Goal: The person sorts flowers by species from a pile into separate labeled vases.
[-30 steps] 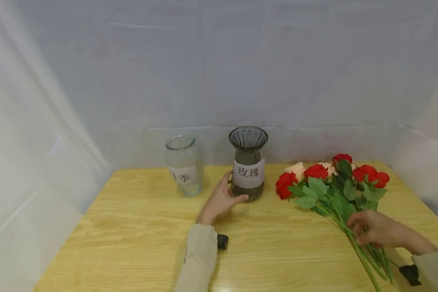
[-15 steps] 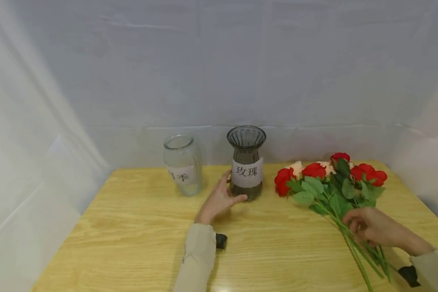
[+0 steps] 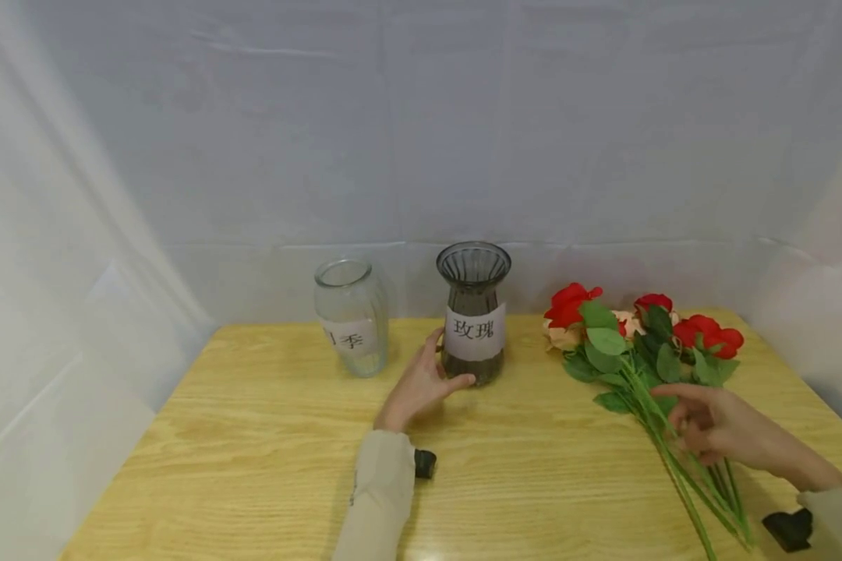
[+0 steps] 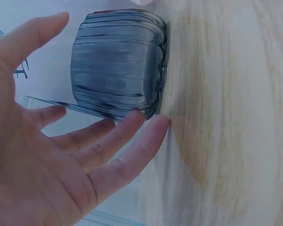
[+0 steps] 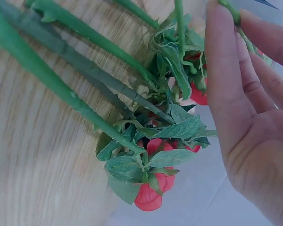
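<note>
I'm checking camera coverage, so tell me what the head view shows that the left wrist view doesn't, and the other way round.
Only the head view shows the clear vase, the bunch of roses, the right hand pinching one stem so that a red rose stands raised above the bunch, and the dark vase's open rim. Only the left wrist view shows the palm up close, the fingertips touching the ribbed base, fingers nearly straight. Both show the left hand against the dark vase, its paper label, and the wooden table.
</note>
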A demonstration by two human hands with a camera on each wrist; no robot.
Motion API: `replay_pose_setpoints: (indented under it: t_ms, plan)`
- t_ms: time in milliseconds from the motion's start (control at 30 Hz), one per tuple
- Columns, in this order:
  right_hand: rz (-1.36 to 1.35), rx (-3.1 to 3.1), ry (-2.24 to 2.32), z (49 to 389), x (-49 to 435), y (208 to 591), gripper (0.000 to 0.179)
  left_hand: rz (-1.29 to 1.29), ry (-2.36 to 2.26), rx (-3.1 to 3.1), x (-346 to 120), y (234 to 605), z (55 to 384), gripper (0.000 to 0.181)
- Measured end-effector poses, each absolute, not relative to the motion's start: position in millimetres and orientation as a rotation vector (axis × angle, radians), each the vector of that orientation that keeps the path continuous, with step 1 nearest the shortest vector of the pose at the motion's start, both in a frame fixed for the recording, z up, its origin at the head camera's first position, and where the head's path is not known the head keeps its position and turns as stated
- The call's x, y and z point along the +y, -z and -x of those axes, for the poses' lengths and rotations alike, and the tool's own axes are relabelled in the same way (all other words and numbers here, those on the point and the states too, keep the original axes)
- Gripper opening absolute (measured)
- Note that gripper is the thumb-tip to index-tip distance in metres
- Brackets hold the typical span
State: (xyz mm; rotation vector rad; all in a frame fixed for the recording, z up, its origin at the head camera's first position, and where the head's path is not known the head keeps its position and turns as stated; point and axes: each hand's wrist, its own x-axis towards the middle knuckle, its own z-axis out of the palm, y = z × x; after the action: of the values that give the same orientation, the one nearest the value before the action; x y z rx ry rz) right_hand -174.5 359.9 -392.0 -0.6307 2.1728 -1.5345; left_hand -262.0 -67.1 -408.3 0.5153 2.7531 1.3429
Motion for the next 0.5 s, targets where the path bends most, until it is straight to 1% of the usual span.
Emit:
replay_pose_setpoints:
  t_ms: [67,167,333,433,500]
  plan:
    - [0.644,2.158,1.565,174.4,360.5,392.9,0.083,-0.517,-1.345,2.750,-67.3,408.1,261.8,0.094]
    - [0.613,2.202,1.590,172.4,359.3,393.7,0.084,-0.522,-1.345,2.753,-67.2,408.1,261.4,0.094]
    - [0.437,2.280,1.666,168.9,354.0,394.1,0.073,-0.517,-1.326,2.763,-67.1,409.2,261.2,0.094]
    - [0.322,2.329,1.702,168.4,349.3,392.6,0.063,-0.515,-1.318,2.766,-67.1,409.6,261.2,0.094]
    - [0.266,2.356,1.715,168.4,345.7,391.6,0.062,-0.515,-1.318,2.763,-67.1,409.8,261.4,0.094]
